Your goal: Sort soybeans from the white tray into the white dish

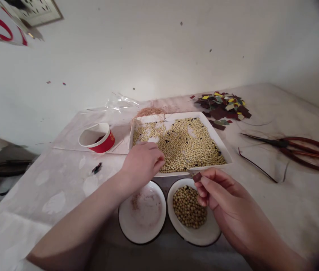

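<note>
head view, red cup [108,143]: left of centre.
left hand [141,162]: curled over bead tray [217,140], centre; cannot tell if it grasps anything.
bead bowl [196,238]: lower centre.
dark chip [197,177]: just right of centre, pinched by right hand [224,195]; seems to need a light grip.
scissors [282,143]: right.

Dim, greyish indoor light, with a soft pale glow on the wall [159,49] ahead of the hands; glare on the clear plastic [121,102] beyond them; slight blur, stretched edges, dark right corners.
</note>
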Demonstrator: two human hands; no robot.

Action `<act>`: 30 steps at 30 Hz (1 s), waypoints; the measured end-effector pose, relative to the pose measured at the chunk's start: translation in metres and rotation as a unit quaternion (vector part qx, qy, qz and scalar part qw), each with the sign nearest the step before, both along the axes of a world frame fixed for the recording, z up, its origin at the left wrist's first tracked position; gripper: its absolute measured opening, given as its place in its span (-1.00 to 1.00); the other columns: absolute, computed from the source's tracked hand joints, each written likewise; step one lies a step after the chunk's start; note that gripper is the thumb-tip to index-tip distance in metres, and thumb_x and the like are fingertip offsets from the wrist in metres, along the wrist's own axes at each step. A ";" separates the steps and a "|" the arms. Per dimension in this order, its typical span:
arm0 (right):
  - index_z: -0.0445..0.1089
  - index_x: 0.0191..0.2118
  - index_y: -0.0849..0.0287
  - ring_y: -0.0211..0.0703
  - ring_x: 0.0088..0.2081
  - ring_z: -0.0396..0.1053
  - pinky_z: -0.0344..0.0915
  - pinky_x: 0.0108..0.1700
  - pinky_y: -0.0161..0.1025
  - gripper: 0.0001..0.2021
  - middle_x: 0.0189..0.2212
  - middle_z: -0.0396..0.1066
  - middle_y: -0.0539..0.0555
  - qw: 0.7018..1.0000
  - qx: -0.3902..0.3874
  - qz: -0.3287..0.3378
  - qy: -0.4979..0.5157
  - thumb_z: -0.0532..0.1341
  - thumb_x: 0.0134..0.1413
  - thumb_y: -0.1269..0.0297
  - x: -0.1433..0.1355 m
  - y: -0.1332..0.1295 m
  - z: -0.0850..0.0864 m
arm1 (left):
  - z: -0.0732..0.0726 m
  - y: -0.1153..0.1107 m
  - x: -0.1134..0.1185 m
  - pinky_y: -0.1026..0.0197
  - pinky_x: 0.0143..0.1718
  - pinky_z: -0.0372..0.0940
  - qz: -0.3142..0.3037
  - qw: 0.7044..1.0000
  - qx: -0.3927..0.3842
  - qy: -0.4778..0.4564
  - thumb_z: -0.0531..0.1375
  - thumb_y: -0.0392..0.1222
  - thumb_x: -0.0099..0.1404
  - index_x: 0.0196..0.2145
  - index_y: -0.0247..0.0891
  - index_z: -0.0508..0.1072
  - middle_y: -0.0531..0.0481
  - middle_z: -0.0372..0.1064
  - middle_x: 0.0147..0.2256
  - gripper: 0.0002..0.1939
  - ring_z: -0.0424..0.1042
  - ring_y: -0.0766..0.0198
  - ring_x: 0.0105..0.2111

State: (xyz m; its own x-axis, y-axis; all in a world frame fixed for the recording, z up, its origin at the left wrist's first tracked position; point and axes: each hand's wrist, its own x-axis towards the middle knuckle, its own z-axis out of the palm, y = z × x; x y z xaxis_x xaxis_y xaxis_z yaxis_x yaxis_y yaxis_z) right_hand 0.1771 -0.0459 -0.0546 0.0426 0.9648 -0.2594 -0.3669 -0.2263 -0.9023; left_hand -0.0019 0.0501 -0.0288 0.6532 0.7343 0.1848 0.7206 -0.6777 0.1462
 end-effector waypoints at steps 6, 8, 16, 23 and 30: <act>0.31 -0.48 0.13 -0.30 -0.52 0.15 0.10 -0.48 -0.30 -0.84 -0.55 0.23 -0.04 1.000 -0.007 0.017 -0.017 0.19 0.03 0.20 0.000 -0.001 -0.005 | -0.014 0.010 -0.002 0.17 -0.30 0.23 0.006 0.996 -0.027 0.091 0.15 -0.29 0.15 -0.48 -0.26 0.48 -0.01 0.38 -0.43 -0.89 0.34 0.21 -0.35; 0.31 -0.48 0.13 -0.30 -0.52 0.15 0.09 -0.48 -0.30 -0.83 -0.55 0.23 -0.05 0.999 -0.007 0.023 -0.024 0.19 0.03 0.19 0.000 -0.001 -0.006 | -0.016 0.009 -0.001 0.18 -0.31 0.22 0.005 0.995 -0.025 0.094 0.15 -0.30 0.14 -0.49 -0.26 0.47 -0.01 0.37 -0.44 -0.89 0.33 0.22 -0.36; 0.33 -0.43 0.12 -0.28 -0.49 0.15 0.09 -0.45 -0.30 -0.85 -0.53 0.23 -0.04 0.999 -0.009 0.037 -0.039 0.19 0.06 0.18 -0.001 -0.002 -0.010 | -0.018 0.011 -0.004 0.22 -0.35 0.22 0.008 0.996 -0.027 0.088 0.11 -0.32 0.11 -0.51 -0.26 0.45 -0.01 0.36 -0.46 -0.86 0.33 0.25 -0.39; 0.33 -0.44 0.14 -0.29 -0.49 0.15 0.09 -0.45 -0.30 -0.85 -0.54 0.24 -0.04 0.999 -0.007 0.037 -0.038 0.19 0.04 0.19 -0.001 -0.002 -0.011 | -0.019 0.013 -0.008 0.24 -0.39 0.21 0.011 0.995 -0.041 0.095 0.13 -0.29 0.10 -0.50 -0.24 0.48 -0.01 0.37 -0.47 -0.87 0.34 0.24 -0.40; 0.29 -0.46 0.14 -0.30 -0.50 0.15 0.08 -0.47 -0.31 -0.83 -0.52 0.25 -0.03 0.999 -0.014 0.044 -0.029 0.19 0.05 0.18 -0.002 -0.003 -0.009 | -0.005 0.009 -0.004 0.22 -0.37 0.20 0.033 0.998 -0.041 0.029 0.13 -0.33 0.08 -0.54 -0.27 0.44 0.00 0.35 -0.49 -0.88 0.32 0.26 -0.41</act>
State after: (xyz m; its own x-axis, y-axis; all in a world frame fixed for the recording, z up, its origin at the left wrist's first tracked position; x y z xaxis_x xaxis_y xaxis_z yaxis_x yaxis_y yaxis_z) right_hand 0.1749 -0.0491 -0.0633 -0.0256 0.9580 -0.2855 -0.2916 -0.2803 -0.9145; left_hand -0.0057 0.0592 -0.0338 0.6102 0.7875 0.0866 0.7724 -0.6157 0.1561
